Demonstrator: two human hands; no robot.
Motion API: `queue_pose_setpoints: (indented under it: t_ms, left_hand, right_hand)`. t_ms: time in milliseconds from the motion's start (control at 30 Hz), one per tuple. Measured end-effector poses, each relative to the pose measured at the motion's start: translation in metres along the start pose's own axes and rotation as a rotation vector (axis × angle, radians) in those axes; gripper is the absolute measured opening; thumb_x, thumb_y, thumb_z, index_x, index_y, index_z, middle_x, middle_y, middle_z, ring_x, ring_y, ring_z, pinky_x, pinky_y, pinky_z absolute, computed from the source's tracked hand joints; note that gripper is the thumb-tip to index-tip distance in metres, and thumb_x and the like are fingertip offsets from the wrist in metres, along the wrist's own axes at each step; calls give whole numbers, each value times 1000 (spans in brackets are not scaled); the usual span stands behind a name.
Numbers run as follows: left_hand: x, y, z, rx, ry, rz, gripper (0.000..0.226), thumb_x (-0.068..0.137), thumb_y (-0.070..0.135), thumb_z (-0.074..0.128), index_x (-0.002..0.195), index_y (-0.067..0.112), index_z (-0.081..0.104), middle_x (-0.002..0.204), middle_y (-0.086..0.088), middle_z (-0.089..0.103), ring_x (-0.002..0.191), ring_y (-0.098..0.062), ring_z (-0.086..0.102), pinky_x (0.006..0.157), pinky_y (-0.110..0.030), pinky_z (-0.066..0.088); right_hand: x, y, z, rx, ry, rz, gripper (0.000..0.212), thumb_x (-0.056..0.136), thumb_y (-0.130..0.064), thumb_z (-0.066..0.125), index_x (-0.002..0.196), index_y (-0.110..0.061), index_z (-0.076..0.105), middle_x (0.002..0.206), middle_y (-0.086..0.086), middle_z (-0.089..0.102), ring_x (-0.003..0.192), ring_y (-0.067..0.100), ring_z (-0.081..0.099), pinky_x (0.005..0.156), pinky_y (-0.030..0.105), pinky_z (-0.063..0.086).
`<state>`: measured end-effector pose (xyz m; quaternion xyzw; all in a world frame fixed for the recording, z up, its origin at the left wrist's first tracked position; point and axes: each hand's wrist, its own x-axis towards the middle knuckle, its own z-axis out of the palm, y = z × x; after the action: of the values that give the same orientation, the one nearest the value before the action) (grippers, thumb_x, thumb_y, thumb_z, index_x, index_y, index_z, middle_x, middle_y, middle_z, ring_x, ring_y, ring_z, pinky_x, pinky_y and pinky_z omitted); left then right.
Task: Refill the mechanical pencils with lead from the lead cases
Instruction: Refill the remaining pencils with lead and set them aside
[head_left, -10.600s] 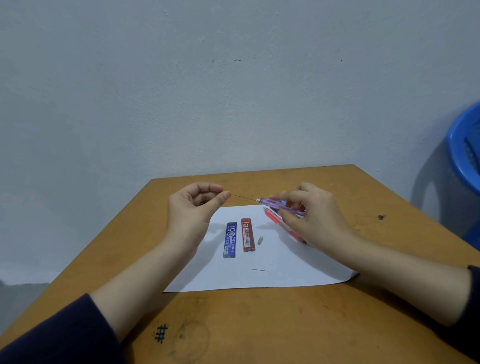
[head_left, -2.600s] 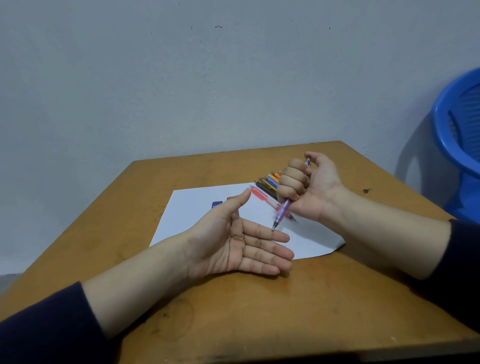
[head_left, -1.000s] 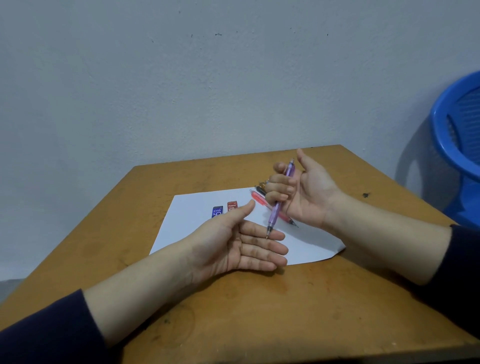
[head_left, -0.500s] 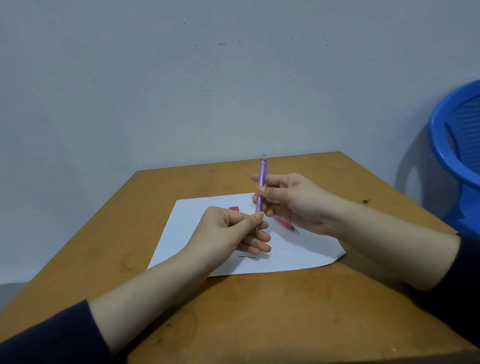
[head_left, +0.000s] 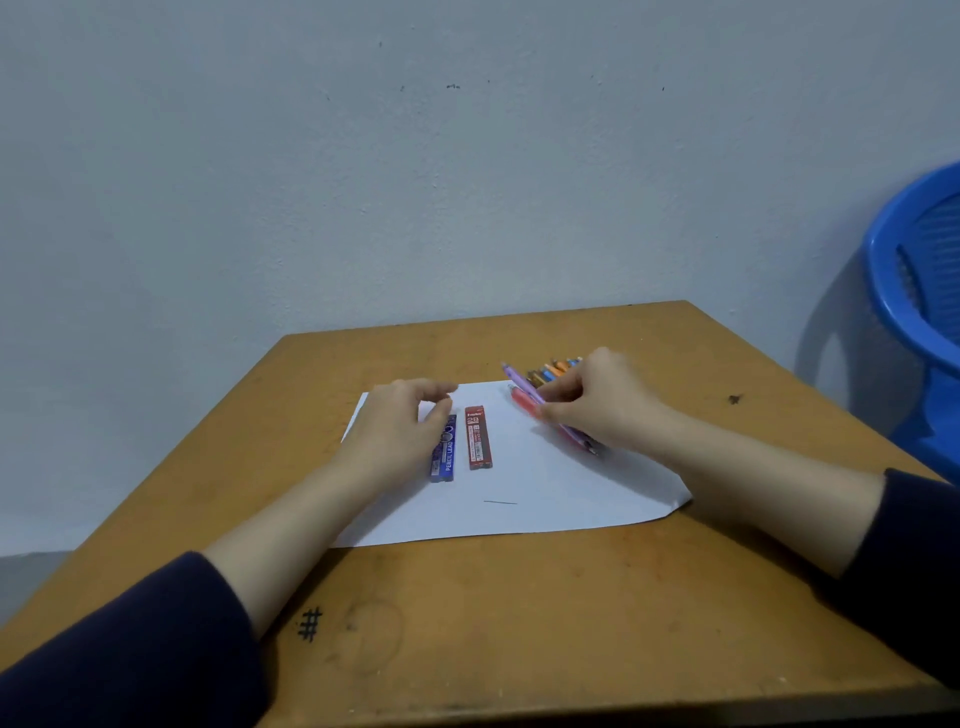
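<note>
My right hand (head_left: 602, 405) pinches a purple mechanical pencil (head_left: 521, 383) and holds it low over the white paper (head_left: 550, 499), right beside a red pencil (head_left: 523, 405) lying there. More pencils, orange and blue (head_left: 556, 369), lie in a bunch behind my fingers. A blue lead case (head_left: 444, 460) and a red lead case (head_left: 478, 439) lie side by side mid-paper. My left hand (head_left: 395, 428) hovers over the blue case's top end, fingers loosely curled, thumb and forefinger apart with nothing between them. A loose lead (head_left: 500, 502) lies nearer me.
The paper lies on a small wooden table (head_left: 467, 613) set against a grey wall. A blue plastic chair (head_left: 914, 280) stands to the right of the table. A black hash mark (head_left: 310, 623) is drawn on the wood by my left forearm.
My right hand has lowered the purple pencil from upright down to the pencils at the paper's far right. My left hand let go of its tip and moved over the blue lead case.
</note>
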<state>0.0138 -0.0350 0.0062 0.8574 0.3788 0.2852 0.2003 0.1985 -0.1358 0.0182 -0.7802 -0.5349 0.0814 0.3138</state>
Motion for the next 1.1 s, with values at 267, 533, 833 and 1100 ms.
queue_pose_setpoints:
  t_ms: [267,533,833,1100]
  left_hand:
    - [13,-22,7,1,-176,-147,39,102,24,38,139,21,48,146,1,46,134,-15,41,96,-20,29]
    - [14,-24,10,150,-247,-109,44,103,24,35,146,19,37,156,5,26,144,-12,22,110,-22,18]
    - [16,-29,10,20,-235,-146,41,102,24,38,141,15,46,152,4,36,141,-14,29,110,-23,20]
    - [19,-33,-3,-186,-442,-164,64,91,44,58,146,18,38,150,10,36,137,-6,33,108,-20,22]
  right_hand:
    - [-1,-3,13,-318,22,-194,21,86,-19,59,97,-7,73,65,4,61,63,14,54,80,34,51]
    - [2,-3,16,-372,-15,-177,27,90,-26,59,106,-7,71,83,11,68,74,21,61,71,34,51]
    - [2,1,14,-370,19,-207,25,89,-28,62,101,-9,72,63,1,54,59,13,47,79,33,51]
    - [-20,-20,3,-44,-74,-254,18,84,-19,69,101,-20,74,67,-7,59,60,6,49,61,14,39]
